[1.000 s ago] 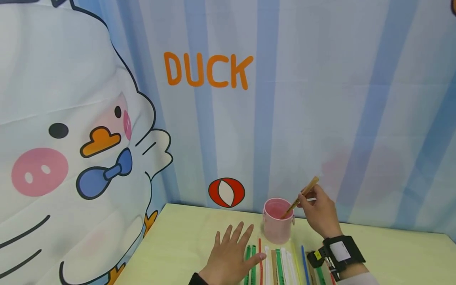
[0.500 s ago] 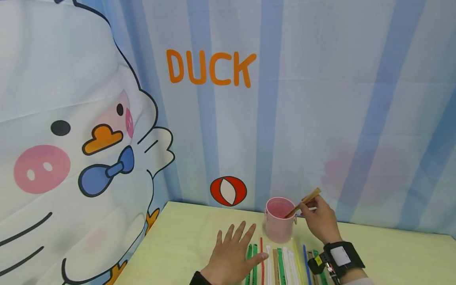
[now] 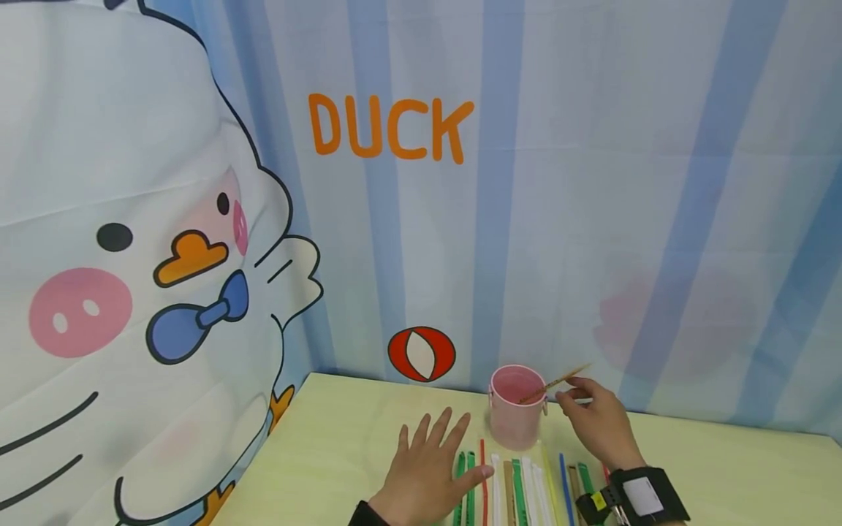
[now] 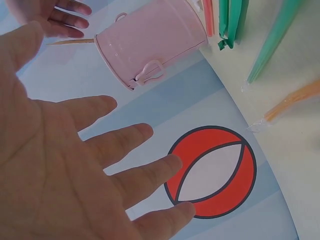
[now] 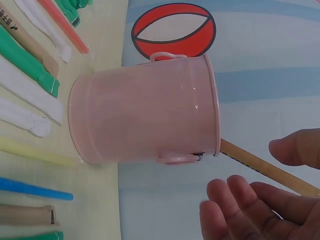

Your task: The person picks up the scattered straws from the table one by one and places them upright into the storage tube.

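Observation:
A brown paper-wrapped straw (image 3: 569,375) with dark print leans over the rim of a small pink bucket (image 3: 515,420), its lower end inside. My right hand (image 3: 601,420) is just right of the rim; in the right wrist view the thumb and the fingers (image 5: 240,192) stand apart on either side of the straw, with a gap showing. My left hand (image 3: 424,471) spreads straight fingers over the table's near side, its thumb overlapping the left end of a row of straws. Only its bare palm (image 4: 65,170) and fingers show in the left wrist view, holding nothing.
Several straws lie side by side before the bucket, among them a red one (image 3: 483,475), a blue one (image 3: 564,486) and a green-wrapped one (image 3: 518,489). Behind the pale yellow table (image 3: 342,438) hangs a striped cloth (image 3: 559,183) with a printed duck.
The straw's outer end has sunk until it leans low across the bucket rim. My right fingers have parted from it, and that hand has dropped slightly. The left hand stays put.

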`<control>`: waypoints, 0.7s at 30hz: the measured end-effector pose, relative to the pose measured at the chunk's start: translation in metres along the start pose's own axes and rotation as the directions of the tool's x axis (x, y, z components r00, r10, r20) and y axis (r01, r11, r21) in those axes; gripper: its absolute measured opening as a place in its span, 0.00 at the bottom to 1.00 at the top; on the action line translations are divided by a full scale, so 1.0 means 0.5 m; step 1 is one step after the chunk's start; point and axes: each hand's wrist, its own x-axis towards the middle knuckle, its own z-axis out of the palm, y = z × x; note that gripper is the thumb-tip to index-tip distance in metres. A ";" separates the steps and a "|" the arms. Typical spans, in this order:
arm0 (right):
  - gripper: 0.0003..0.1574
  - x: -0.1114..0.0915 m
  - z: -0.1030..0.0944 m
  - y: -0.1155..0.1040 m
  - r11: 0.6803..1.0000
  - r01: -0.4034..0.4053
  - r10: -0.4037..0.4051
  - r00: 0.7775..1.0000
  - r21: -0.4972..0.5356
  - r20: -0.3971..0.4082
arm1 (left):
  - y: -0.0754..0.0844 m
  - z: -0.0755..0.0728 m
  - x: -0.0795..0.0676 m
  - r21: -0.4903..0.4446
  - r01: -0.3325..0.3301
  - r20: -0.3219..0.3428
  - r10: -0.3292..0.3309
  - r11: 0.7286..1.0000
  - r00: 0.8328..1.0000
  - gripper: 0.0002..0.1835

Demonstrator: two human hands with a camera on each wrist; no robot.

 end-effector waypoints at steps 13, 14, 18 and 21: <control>0.40 -0.072 -0.040 0.003 0.999 0.030 -0.030 1.000 -0.024 -0.003 | 0.006 0.005 0.006 0.031 0.012 -0.022 -0.012 0.999 1.000 0.48; 0.40 -0.080 -0.044 0.003 0.998 0.053 -0.054 0.998 -0.028 -0.017 | 0.005 0.006 0.006 0.026 0.008 -0.029 -0.007 1.000 1.000 0.48; 0.43 -0.104 -0.053 0.005 0.991 0.113 -0.117 0.991 -0.071 -0.058 | -0.002 0.005 0.004 0.002 -0.014 -0.063 0.014 1.000 0.998 0.49; 0.45 -0.116 -0.055 0.012 0.981 0.126 -0.138 0.987 -0.147 -0.076 | -0.007 -0.001 -0.001 -0.011 -0.026 -0.082 0.025 1.000 0.996 0.48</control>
